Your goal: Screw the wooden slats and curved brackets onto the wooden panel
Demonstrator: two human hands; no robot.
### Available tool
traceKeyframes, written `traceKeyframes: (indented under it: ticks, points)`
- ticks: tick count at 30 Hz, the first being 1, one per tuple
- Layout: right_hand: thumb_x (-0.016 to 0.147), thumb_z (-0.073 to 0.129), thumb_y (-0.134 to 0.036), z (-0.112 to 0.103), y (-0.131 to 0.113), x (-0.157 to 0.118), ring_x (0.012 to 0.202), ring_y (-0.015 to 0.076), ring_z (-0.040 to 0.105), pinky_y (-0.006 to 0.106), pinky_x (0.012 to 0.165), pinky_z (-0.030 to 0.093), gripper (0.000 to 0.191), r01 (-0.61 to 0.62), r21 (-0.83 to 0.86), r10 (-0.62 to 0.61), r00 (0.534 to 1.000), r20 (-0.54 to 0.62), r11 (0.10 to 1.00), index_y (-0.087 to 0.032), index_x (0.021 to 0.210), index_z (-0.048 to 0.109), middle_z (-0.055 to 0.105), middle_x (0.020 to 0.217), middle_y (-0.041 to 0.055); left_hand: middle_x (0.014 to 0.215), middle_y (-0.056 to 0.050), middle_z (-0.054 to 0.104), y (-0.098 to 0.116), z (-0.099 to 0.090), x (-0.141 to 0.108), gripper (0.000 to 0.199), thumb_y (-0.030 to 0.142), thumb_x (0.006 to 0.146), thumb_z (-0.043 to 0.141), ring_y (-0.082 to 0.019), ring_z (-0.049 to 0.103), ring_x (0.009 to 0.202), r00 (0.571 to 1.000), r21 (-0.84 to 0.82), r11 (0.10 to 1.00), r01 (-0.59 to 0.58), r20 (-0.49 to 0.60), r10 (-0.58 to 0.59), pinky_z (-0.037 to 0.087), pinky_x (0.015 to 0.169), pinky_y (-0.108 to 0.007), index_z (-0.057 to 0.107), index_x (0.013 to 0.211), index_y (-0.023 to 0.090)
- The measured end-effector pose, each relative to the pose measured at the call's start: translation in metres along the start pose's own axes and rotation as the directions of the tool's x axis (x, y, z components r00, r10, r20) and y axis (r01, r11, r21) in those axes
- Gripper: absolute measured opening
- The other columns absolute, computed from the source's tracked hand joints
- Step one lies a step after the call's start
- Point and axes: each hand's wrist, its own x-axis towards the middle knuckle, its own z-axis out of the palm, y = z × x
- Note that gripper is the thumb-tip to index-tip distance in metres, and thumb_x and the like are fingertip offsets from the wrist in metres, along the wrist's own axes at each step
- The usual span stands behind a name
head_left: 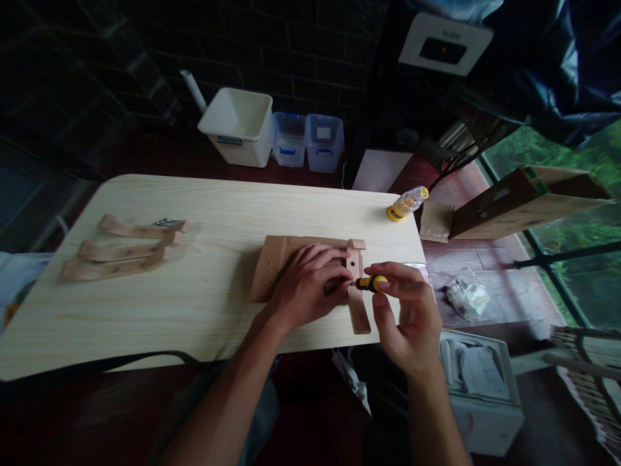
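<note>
Bare forearms, the left [220, 398] and the right [429, 395], reach in from the lower edge of the frame toward a wooden assembly near the center of a pale wood-grain tabletop [204, 317]. The left hand [303, 288] lies across a wooden panel [264, 275], fingers bent, its thumb and forefinger drawn close together at the screwdriver's tip; whether they pinch anything cannot be told. The right hand [412, 310], closed narrow, grips a yellow-and-black screwdriver [374, 283] between thumb and fingers. Between the hands lies a curved wooden strip [359, 314] at the panel's right end, its long axis running from upper to lower frame, while the screwdriver lies across that line, tip pointing left. The left hand is nearer, its fingertips reaching the strip from the panel side; the right hand is just beyond the opposite edge. Three more curved wooden pieces [119, 267] lie at the left of the frame (small metal pieces [167, 222] sit by the uppermost). A clear bottle with a yellow base [409, 202] stands near the tabletop's upper right corner, well apart from both hands.
</note>
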Motion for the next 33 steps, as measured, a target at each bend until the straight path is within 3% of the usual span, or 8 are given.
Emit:
traceKeyframes:
  ticks: [7, 19, 33]
  points:
    - [0.089, 0.068, -0.012, 0.003, 0.006, 0.0, 0.103, 0.0221, 0.069, 0.044, 0.085, 0.06, 0.026, 0.007, -0.01, -0.007, 0.999, -0.037, 1.0, -0.027, 0.109, 0.06, 0.064, 0.114, 0.0064, 0.131, -0.001, 0.066, -0.001, 0.001, 0.0, 0.008, 0.026, 0.091, 0.067, -0.025, 0.054, 0.125, 1.0, 0.002, 1.0, -0.001, -0.01, 0.001, 0.041, 0.106, -0.049, 0.072, 0.097, 0.029]
    - [0.094, 0.062, -0.015, -0.004, 0.004, 0.0, 0.105, 0.0235, 0.069, 0.047, 0.087, 0.061, 0.018, 0.001, -0.016, -0.002, 0.999, -0.04, 1.0, -0.026, 0.108, 0.059, 0.065, 0.117, 0.0086, 0.129, -0.002, 0.066, -0.001, 0.001, 0.0, 0.008, 0.025, 0.091, 0.067, -0.025, 0.054, 0.124, 1.0, -0.016, 1.0, -0.011, -0.023, 0.011, 0.041, 0.105, -0.05, 0.072, 0.097, 0.028]
    - [0.091, 0.066, -0.015, -0.008, 0.009, 0.001, 0.106, 0.024, 0.068, 0.047, 0.087, 0.061, 0.024, 0.039, -0.086, -0.044, 0.998, -0.053, 0.996, -0.026, 0.111, 0.061, 0.064, 0.116, 0.0084, 0.129, -0.002, 0.067, 0.001, 0.001, 0.0, 0.008, 0.026, 0.092, 0.066, -0.025, 0.054, 0.124, 1.0, 0.002, 1.0, 0.002, -0.025, -0.002, 0.041, 0.106, -0.049, 0.072, 0.096, 0.028]
